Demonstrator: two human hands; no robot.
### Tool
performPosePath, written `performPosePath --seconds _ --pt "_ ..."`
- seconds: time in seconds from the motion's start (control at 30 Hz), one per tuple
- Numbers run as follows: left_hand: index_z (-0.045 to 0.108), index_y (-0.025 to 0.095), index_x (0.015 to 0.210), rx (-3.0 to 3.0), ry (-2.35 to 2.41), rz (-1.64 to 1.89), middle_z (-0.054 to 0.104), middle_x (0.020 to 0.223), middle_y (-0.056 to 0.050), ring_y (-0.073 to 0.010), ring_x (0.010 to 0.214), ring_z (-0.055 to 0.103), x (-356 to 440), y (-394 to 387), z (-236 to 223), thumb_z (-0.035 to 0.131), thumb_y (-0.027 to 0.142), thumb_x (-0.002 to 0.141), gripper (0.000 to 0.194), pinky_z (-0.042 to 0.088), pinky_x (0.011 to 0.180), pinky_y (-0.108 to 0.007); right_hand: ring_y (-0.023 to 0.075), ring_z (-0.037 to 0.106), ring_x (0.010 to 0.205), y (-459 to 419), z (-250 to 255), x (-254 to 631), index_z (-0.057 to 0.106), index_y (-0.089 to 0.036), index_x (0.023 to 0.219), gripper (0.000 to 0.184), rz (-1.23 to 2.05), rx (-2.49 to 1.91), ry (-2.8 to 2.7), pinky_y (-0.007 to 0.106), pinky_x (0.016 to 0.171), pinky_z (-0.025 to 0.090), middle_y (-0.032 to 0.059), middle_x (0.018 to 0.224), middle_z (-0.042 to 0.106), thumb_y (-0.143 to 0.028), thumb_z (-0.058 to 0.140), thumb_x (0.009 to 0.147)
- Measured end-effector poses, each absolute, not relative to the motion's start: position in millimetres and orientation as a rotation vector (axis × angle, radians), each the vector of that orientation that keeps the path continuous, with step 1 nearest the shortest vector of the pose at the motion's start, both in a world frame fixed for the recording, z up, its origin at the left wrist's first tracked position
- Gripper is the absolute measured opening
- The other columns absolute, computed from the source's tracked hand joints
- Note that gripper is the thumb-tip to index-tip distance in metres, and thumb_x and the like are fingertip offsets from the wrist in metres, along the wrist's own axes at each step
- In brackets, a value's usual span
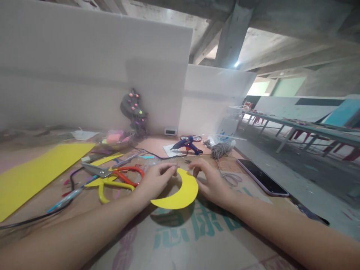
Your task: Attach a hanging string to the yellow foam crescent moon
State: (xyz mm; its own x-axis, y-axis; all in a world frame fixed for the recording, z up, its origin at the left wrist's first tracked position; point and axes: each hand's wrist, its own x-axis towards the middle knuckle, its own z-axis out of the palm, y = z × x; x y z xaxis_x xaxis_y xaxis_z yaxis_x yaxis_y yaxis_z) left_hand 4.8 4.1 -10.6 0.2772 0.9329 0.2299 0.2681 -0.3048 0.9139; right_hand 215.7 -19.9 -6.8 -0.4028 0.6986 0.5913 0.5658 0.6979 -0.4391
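Two bare forearms enter from the lower edge over a cardboard sheet (197, 240) printed with large teal characters, too foreshortened to read. The left hand (153, 182) pinches the upper tip of a yellow paper crescent (182, 193) between fingertips; the right hand (212, 183) rests half-closed, fingers curled, beside the crescent's outer edge, touching or nearly so. The crescent lies at the centre of the tabletop and is already cut to shape; nothing is yet attached to it. Left: scissors with orange and yellow handles (118, 176), yellow offcuts and a large yellow sheet (36, 172). Behind: a blue glue gun (187, 145), its red light lit, apparently ready; grey twine (221, 150); a dark phone (263, 182). No brand is legible.
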Motion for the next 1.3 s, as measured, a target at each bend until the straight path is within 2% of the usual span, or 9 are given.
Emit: performPosePath --seconds 0.17,0.37,0.53,0.7,0.8,0.93,1.03,1.17,1.3 --pt "0.074 0.018 0.102 1.795 1.002 1.029 0.073 0.088 -0.006 -0.0215 0.081 0.065 6.5 1.2 -10.7 0.055 0.041 0.086 0.034 0.050 0.074 -0.030 0.0112 0.060 0.073 -13.3 -9.4 212.7 0.034 -0.025 0.144 0.061 0.623 -1.044 -1.948 0.031 0.077 0.053 0.0119 0.133 0.056 -0.016 0.053 0.087" --pt "0.072 0.018 0.112 1.807 0.952 0.981 0.072 0.085 -0.005 -0.0202 0.076 0.064 6.8 2.2 -14.3 0.054 0.043 0.088 0.039 0.049 0.069 -0.029 0.0168 0.066 0.082 -12.5 -5.4 210.5 0.065 -0.019 0.115 0.030 0.866 -1.105 -1.907 0.028 0.072 0.053 0.0058 0.096 0.071 -0.032 0.055 0.089" --pt "0.070 0.015 0.113 1.774 0.983 0.963 0.072 0.085 -0.006 -0.0200 0.076 0.063 6.2 0.9 -13.3 0.055 0.044 0.088 0.042 0.049 0.068 -0.029 0.0163 0.063 0.072 -11.3 -6.0 214.2 0.071 -0.020 0.100 0.023 0.806 -1.241 -1.873 0.026 0.062 0.049 0.0033 0.081 0.069 -0.033 0.054 0.090" --pt "0.071 0.017 0.112 1.814 0.936 0.971 0.072 0.091 -0.005 -0.0188 0.081 0.064 5.1 0.5 -12.7 0.053 0.043 0.090 0.038 0.049 0.072 -0.028 0.0144 0.063 0.077 -7.3 -10.6 215.5 0.058 -0.021 0.121 0.037 0.995 -1.007 -1.756 0.028 0.067 0.052 0.0082 0.111 0.067 -0.041 0.055 0.090" --pt "0.071 0.017 0.111 1.822 0.920 0.970 0.072 0.091 -0.005 -0.0185 0.081 0.064 4.9 0.4 -11.6 0.054 0.042 0.090 0.037 0.049 0.072 -0.028 0.0163 0.063 0.089 -8.6 -10.3 213.3 0.055 -0.022 0.126 0.044 1.072 -0.956 -1.804 0.028 0.075 0.051 0.0073 0.106 0.066 -0.036 0.064 0.085" --pt "0.072 0.016 0.108 1.791 0.909 0.969 0.073 0.087 -0.005 -0.0182 0.077 0.065 6.0 -1.8 -8.9 0.055 0.041 0.089 0.036 0.050 0.070 -0.028 0.0090 0.051 0.056 -11.5 -9.7 211.8 0.060 -0.019 0.122 0.038 1.074 -1.088 -1.868 0.021 0.051 0.041 -0.0021 0.072 0.057 -0.033 0.061 0.087" --pt "0.072 0.015 0.109 1.770 0.931 0.979 0.073 0.084 -0.005 -0.0188 0.077 0.065 6.7 -2.6 -8.8 0.056 0.041 0.088 0.036 0.050 0.070 -0.028 0.0070 0.044 0.048 -11.7 -10.1 212.6 0.063 -0.017 0.115 0.035 1.098 -1.134 -1.847 0.020 0.043 0.034 -0.0040 0.065 0.052 -0.038 0.059 0.087" --pt "0.072 0.017 0.108 1.817 0.946 0.996 0.074 0.087 -0.005 -0.0192 0.079 0.066 6.2 -0.5 -12.6 0.057 0.039 0.088 0.033 0.051 0.071 -0.028 0.0098 0.054 0.060 -10.3 -9.8 214.7 0.061 -0.020 0.115 0.033 0.903 -1.092 -1.811 0.023 0.052 0.044 0.0037 0.092 0.064 -0.035 0.061 0.087" --pt "0.073 0.018 0.107 1.843 0.909 0.994 0.073 0.083 -0.005 -0.0199 0.081 0.067 4.9 1.7 -16.4 0.056 0.040 0.088 0.033 0.052 0.072 -0.029 0.0117 0.060 0.078 -11.2 -6.6 215.3 0.044 -0.030 0.138 0.049 0.900 -0.892 -1.879 0.029 0.072 0.051 0.0075 0.140 0.050 -0.026 0.055 0.090"
